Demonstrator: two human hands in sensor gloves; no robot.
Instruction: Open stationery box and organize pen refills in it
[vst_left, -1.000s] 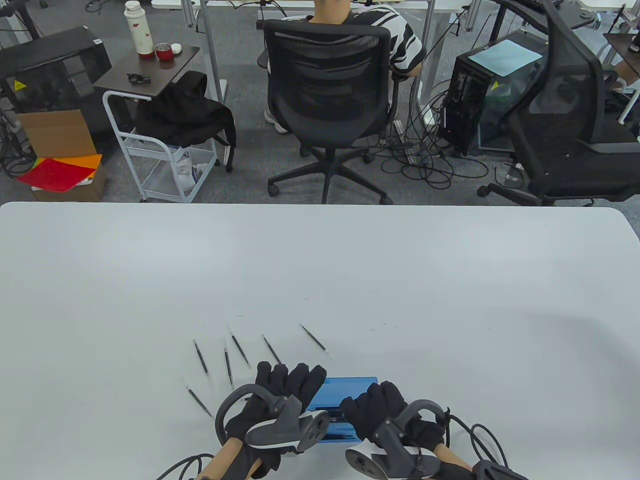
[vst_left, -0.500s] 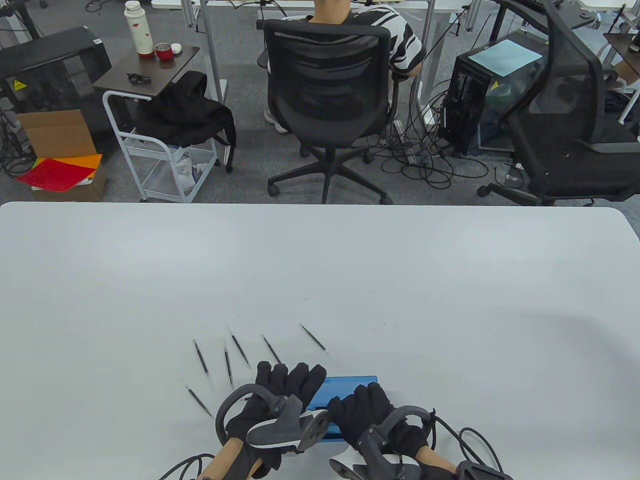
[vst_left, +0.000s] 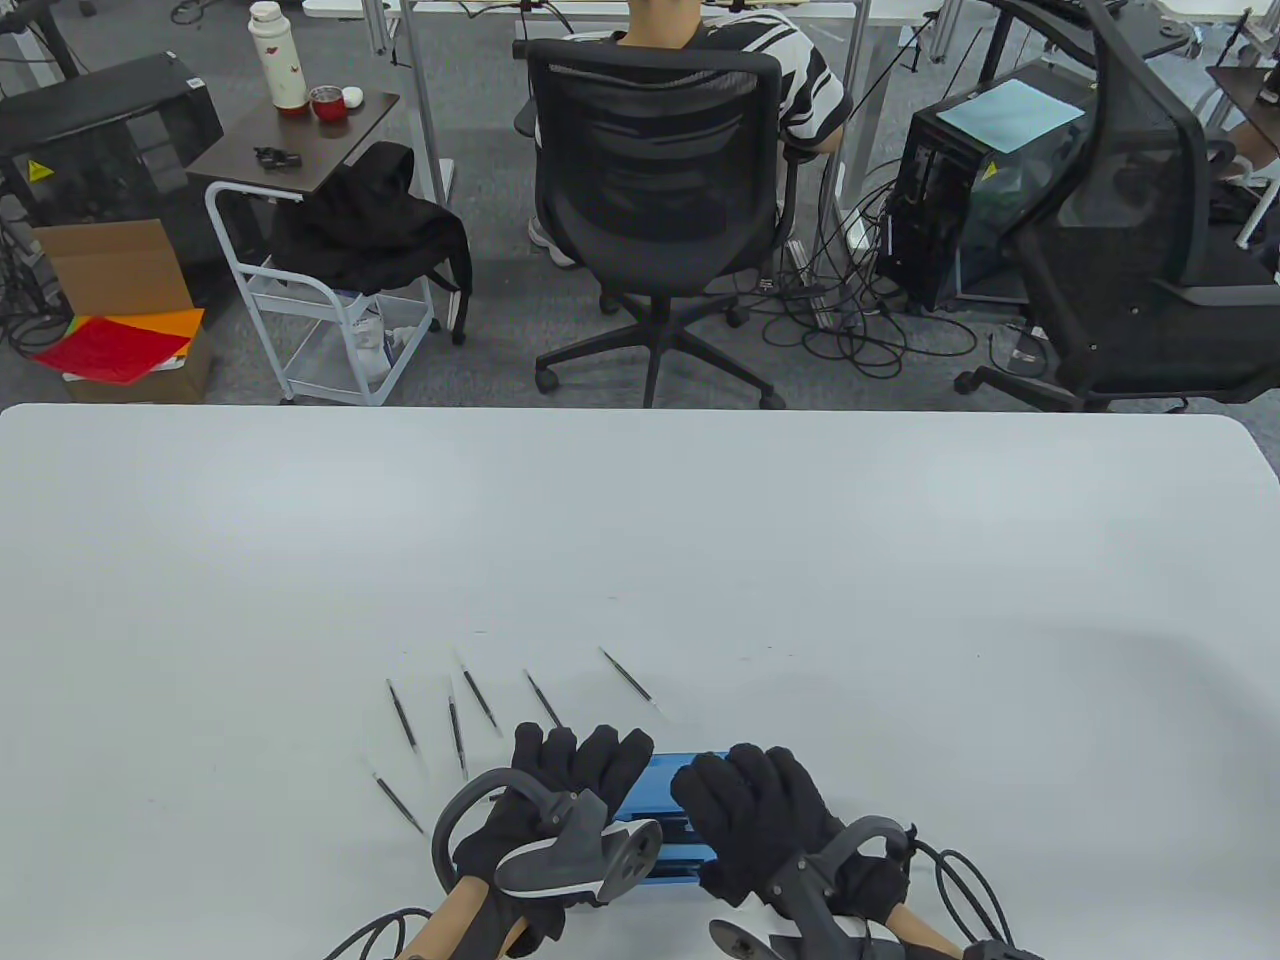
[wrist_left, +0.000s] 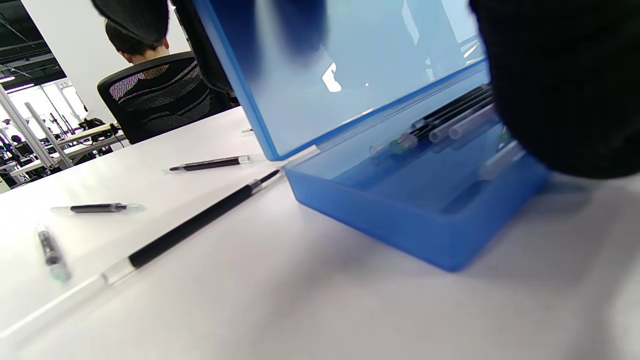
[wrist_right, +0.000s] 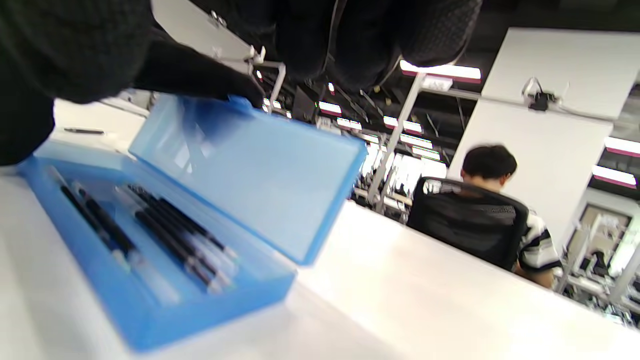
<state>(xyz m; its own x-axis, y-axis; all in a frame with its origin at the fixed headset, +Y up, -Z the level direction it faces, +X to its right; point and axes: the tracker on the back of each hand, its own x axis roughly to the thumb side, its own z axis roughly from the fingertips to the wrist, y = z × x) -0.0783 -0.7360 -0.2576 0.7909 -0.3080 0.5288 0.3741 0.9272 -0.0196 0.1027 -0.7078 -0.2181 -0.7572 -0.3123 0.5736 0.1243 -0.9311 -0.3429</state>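
The blue stationery box (vst_left: 662, 800) stands open near the table's front edge, its lid (wrist_right: 250, 170) tilted up. Several black pen refills (wrist_right: 170, 235) lie inside the box tray (wrist_left: 400, 220). My left hand (vst_left: 565, 785) holds the lid's left end, with one of its fingers (wrist_right: 205, 80) on the lid's top corner. My right hand (vst_left: 755, 810) reaches over the right half of the box with its fingers spread, holding nothing that I can see. Several more loose refills (vst_left: 480, 700) lie fanned out on the table beyond the left hand; one such refill (wrist_left: 200, 220) lies close to the box corner.
The white table (vst_left: 700, 540) stretches far beyond the box. Past its far edge stand an office chair (vst_left: 655, 170) with a seated person, a small trolley (vst_left: 310, 300) and a computer tower (vst_left: 990, 190).
My right hand shifted left, then reached forward over the box, now covering more of its right half. The left hand and the loose refills stayed put.
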